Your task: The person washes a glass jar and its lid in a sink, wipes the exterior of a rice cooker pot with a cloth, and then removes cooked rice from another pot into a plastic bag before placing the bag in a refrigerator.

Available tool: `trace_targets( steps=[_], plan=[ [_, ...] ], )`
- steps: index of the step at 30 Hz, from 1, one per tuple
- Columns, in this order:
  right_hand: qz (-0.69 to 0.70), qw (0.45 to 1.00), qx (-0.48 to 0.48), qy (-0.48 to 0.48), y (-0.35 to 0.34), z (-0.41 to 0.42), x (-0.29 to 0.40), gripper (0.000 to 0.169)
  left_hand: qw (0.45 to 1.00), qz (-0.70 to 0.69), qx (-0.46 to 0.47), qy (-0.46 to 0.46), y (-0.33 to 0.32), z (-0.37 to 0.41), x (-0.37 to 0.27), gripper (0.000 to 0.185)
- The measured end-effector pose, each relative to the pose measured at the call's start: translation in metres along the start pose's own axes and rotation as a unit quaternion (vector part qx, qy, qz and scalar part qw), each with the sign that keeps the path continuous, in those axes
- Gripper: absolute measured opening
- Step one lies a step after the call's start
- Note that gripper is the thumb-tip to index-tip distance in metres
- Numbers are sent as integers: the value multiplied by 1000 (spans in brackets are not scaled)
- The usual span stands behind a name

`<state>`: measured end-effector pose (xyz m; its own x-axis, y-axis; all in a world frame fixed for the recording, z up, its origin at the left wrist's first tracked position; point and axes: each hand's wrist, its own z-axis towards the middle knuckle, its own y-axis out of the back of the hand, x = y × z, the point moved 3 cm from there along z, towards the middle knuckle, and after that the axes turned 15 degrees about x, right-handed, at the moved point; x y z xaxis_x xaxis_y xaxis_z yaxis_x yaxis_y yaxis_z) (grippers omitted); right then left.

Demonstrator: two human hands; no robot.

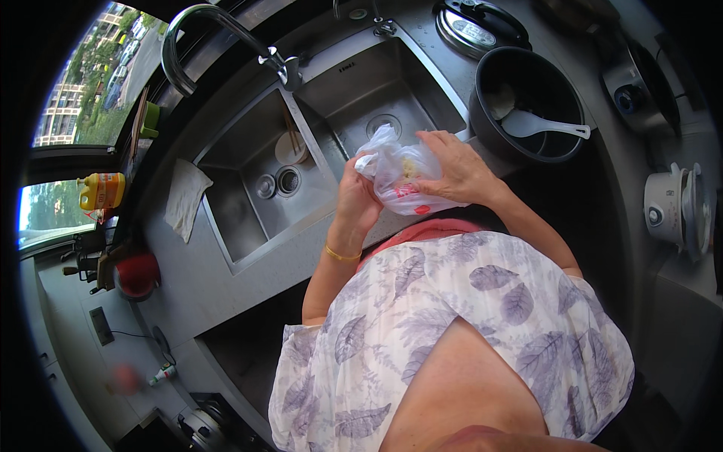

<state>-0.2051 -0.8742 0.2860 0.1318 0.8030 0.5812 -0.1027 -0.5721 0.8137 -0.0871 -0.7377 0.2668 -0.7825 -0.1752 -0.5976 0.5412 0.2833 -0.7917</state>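
Observation:
Between my two hands is a thin white plastic bag [408, 175] with red print, and pale yellowish food shows through its side. My left hand [360, 195] grips the gathered, crumpled top of the bag. Spread around the bag's other side, my right hand [460, 166] presses it with thumb and fingers. The bag is in front of my body, over the front edge of the sink counter. Just right of my right hand stands a dark inner cooking pot [480, 107]. A white rice paddle [545, 124] lies in it, beside some pale leftover food [501, 103].
Ahead is a steel double sink [316, 113] with a tall chrome faucet [289, 70]. Its left basin holds a white bowl [287, 149] and chopsticks [290, 125]. A cloth [186, 198] lies on the left counter; a cooker lid [474, 28] rests behind the pot.

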Motion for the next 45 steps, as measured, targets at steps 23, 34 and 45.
trace_targets(
  steps=[23,34,45],
  plan=[
    [739,642,-72,-189,-27,0,-48,20,882,433,-177,-49,65,-34,-25,27],
    [372,925,1,-79,58,-52,-56,45,973,205,-102,-41,39,-16,4,24],
    [-377,888,147,-218,113,-69,-180,25,797,587,-72,-120,-14,-25,11,37]
  ],
)
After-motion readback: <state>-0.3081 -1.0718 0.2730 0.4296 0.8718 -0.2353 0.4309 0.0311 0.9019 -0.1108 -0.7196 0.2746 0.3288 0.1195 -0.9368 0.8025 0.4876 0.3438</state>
